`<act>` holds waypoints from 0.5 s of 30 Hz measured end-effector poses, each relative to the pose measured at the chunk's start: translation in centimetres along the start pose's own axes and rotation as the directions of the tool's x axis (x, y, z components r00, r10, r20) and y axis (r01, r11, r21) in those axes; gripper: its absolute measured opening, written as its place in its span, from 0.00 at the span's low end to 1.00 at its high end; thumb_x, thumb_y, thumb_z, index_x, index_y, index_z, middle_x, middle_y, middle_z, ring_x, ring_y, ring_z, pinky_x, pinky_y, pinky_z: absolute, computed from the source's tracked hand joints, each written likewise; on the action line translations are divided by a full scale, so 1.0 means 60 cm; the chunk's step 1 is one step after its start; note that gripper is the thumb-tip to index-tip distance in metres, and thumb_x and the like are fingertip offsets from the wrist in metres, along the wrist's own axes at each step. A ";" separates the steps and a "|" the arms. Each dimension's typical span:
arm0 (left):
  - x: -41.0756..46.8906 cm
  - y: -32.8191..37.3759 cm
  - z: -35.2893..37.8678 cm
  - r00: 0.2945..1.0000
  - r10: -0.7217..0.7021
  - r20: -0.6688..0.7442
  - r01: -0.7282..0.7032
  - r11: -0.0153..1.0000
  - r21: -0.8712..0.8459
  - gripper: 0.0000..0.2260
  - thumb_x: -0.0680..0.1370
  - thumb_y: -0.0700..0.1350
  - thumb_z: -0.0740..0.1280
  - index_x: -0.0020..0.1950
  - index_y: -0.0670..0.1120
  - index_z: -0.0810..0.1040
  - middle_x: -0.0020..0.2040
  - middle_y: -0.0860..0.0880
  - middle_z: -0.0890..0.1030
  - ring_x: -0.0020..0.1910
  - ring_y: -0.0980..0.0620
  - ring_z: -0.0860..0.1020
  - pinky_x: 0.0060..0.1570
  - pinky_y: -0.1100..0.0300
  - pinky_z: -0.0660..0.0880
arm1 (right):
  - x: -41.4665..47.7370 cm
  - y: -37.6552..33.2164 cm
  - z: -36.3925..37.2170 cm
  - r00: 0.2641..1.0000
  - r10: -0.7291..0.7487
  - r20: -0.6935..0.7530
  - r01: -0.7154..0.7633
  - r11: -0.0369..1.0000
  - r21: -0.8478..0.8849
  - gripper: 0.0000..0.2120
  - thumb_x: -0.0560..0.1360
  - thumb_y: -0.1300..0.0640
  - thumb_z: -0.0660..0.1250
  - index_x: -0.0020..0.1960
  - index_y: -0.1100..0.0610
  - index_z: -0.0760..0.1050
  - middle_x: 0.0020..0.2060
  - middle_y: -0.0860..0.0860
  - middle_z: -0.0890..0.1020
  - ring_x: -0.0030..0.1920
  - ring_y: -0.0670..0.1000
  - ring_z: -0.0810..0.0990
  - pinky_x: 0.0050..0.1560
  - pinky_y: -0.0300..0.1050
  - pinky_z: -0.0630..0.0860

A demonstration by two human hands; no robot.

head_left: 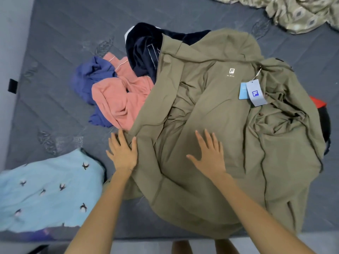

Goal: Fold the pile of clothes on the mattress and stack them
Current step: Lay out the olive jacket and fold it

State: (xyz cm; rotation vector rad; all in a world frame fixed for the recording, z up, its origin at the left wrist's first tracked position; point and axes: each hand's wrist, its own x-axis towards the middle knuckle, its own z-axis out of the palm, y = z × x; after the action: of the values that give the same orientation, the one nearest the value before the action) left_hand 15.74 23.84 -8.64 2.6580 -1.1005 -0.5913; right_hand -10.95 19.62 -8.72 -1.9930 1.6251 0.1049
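A large olive-green jacket (220, 125) lies spread over the pile on the grey mattress (55, 88), with paper tags (254, 93) hanging near its collar. My left hand (122, 153) lies flat with straight fingers at the jacket's left edge. My right hand (209, 154) presses flat on the jacket's middle, fingers spread. Behind and left of the jacket lie a salmon-pink garment (119, 99), a blue-violet one (89, 77) and a dark navy one (143, 50). A red and black piece (319, 105) peeks out at the jacket's right.
A light blue garment with small bird prints (45, 191) lies at the mattress's near left corner. A patterned beige sheet (297, 11) is bunched at the far right. The mattress's front edge runs just below the jacket, and a pale wall stands at the left.
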 end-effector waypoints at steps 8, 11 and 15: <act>-0.020 -0.023 -0.007 0.999 -0.033 0.000 0.030 0.926 -0.377 0.16 0.79 0.48 0.65 0.64 0.41 0.71 0.56 0.42 0.80 0.54 0.43 0.77 0.49 0.58 0.68 | -0.012 -0.046 0.051 1.000 0.015 0.006 -0.016 0.975 0.223 0.35 0.76 0.34 0.55 0.77 0.50 0.56 0.78 0.51 0.53 0.78 0.52 0.47 0.76 0.50 0.43; -0.048 0.004 0.005 0.996 0.039 -0.084 -0.073 0.890 -0.450 0.11 0.78 0.46 0.66 0.60 0.46 0.75 0.53 0.50 0.81 0.47 0.56 0.76 0.51 0.57 0.73 | -0.026 -0.080 0.057 0.996 -0.039 -0.083 0.068 0.922 0.381 0.40 0.72 0.29 0.49 0.73 0.55 0.66 0.73 0.52 0.66 0.74 0.52 0.61 0.72 0.43 0.55; -0.080 0.036 0.036 0.971 0.235 -0.034 -0.216 0.818 -0.534 0.11 0.76 0.45 0.70 0.57 0.46 0.79 0.53 0.53 0.82 0.50 0.61 0.78 0.56 0.58 0.75 | -0.044 -0.118 0.061 0.992 -0.041 -0.121 0.101 0.831 0.547 0.36 0.76 0.32 0.51 0.66 0.59 0.74 0.63 0.53 0.78 0.64 0.51 0.74 0.67 0.42 0.66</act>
State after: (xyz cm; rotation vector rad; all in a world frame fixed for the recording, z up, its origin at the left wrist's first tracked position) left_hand 10.31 25.67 -8.50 2.0117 -1.0495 -0.7654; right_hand -4.09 24.39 -8.14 -1.6160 1.4269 -0.4607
